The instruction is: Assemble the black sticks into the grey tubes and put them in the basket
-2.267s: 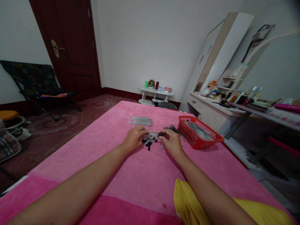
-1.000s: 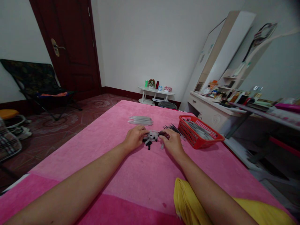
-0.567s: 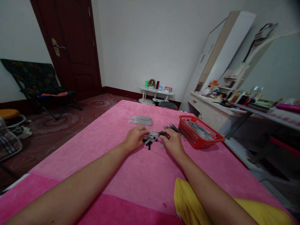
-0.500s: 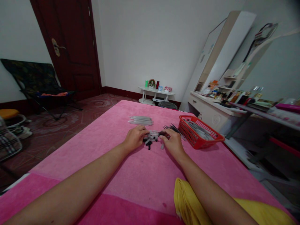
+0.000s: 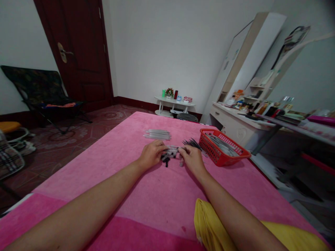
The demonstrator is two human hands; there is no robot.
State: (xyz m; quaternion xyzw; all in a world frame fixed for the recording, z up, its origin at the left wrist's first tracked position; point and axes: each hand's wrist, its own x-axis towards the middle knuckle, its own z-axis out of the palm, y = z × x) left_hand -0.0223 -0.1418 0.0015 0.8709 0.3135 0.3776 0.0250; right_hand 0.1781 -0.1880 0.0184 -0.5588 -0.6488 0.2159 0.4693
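My left hand (image 5: 154, 153) is closed, its thumb and fingers pinched on the left end of a pale grey tube (image 5: 172, 146), perhaps a pen barrel. Facing it, my right hand (image 5: 193, 158) pinches a small dark piece at the tube's right end. Whether the two pieces are joined cannot be made out. Below and between the hands lies a small heap of short grey pieces (image 5: 171, 153). Black pieces (image 5: 165, 161) lie beside my left fingertips, and a single grey piece (image 5: 181, 162) rests under my right fingers.
Beyond my left hand lies a row of pale grey tubes (image 5: 157, 134). Thin dark pointed sticks (image 5: 193, 143) lie beside a red plastic basket (image 5: 227, 161) holding more grey tubes. A pink cloth (image 5: 104, 167) covers the table. Yellow fabric (image 5: 209, 223) lies under my right forearm.
My right fingers have shifted slightly, and less of the dark piece shows at their tips. My left hand has moved slightly to the right. The basket and rows stay put.
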